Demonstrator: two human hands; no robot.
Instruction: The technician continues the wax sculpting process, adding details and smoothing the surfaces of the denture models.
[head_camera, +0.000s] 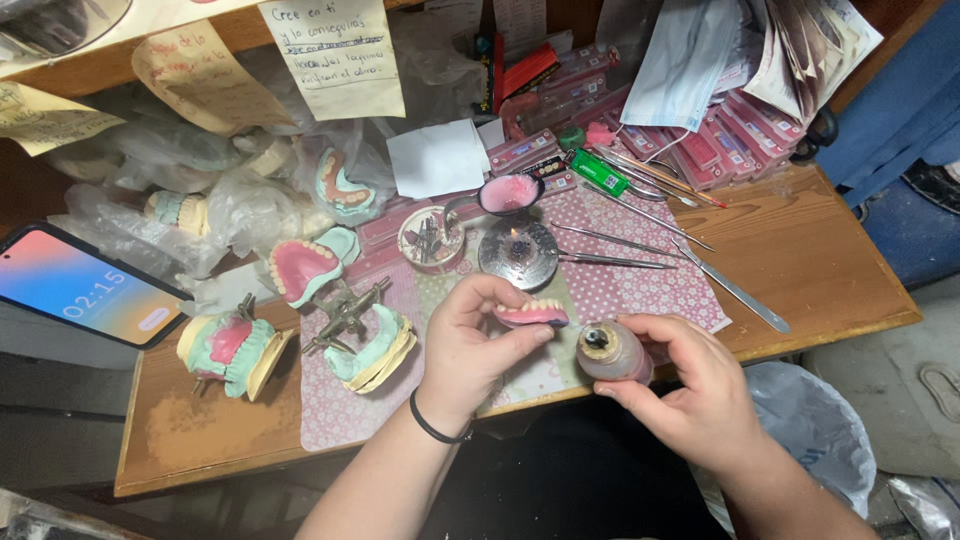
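Over the patterned pink mat (640, 285) at the wooden bench's (800, 250) front edge, left hand (465, 345) pinching a pink denture (532, 313) teeth-up for access, right hand (680, 385) wrapped around a small open-topped bottle (610, 350) just beside it, kept upright against spilling.

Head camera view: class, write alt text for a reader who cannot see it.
A left hand holds a pink denture with white teeth beside a small pink-filled bottle in the right hand, above a cluttered wooden workbench with dental casts and metal tools.
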